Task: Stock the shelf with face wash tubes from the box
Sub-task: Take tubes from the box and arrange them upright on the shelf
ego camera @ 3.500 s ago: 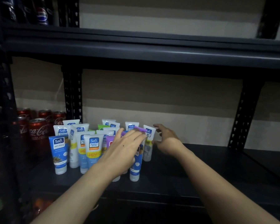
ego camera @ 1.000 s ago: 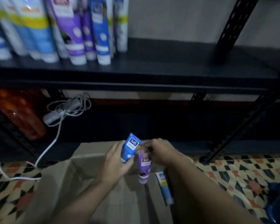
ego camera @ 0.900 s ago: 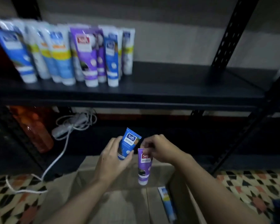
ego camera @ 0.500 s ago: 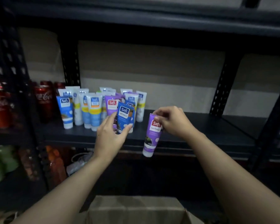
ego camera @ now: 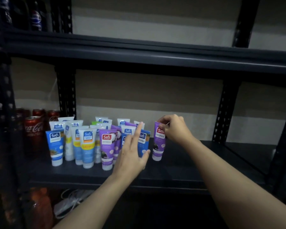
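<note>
A dark metal rack (ego camera: 224,113) fills the whole wall, its posts punched with holes. The upper shelf (ego camera: 155,52) runs across above, with a Pepsi bottle (ego camera: 35,17) just showing at its far left. Below it is the middle shelf (ego camera: 196,159), a dark board, bare on its right half.

On the left end of that shelf stands a huddle of red cola cans (ego camera: 34,129), behind the left post. Beside them is the cluster of face wash tubes (ego camera: 87,142), all upright on their caps in loose rows: blue, white, yellow-banded and purple ones, packed close together.

Under the shelf, in the gloom, lie a coiled white cable (ego camera: 69,204) and something orange, too dim to make out.

Both bare arms reach in from below. The left hand (ego camera: 132,154) is up in front of the blue tube (ego camera: 143,139) at the right edge of the cluster. Its fingers are straight and slightly spread, the forefinger pointing up past the tube's top, the thumb by the tube's lower right side; it grips nothing.

The right hand (ego camera: 173,128) has its fingers curled, pinching the flat top end of a purple tube (ego camera: 159,142). That tube stands upright, cap down on the shelf board, just to the right of the blue one and apart from it by a narrow gap.
</note>
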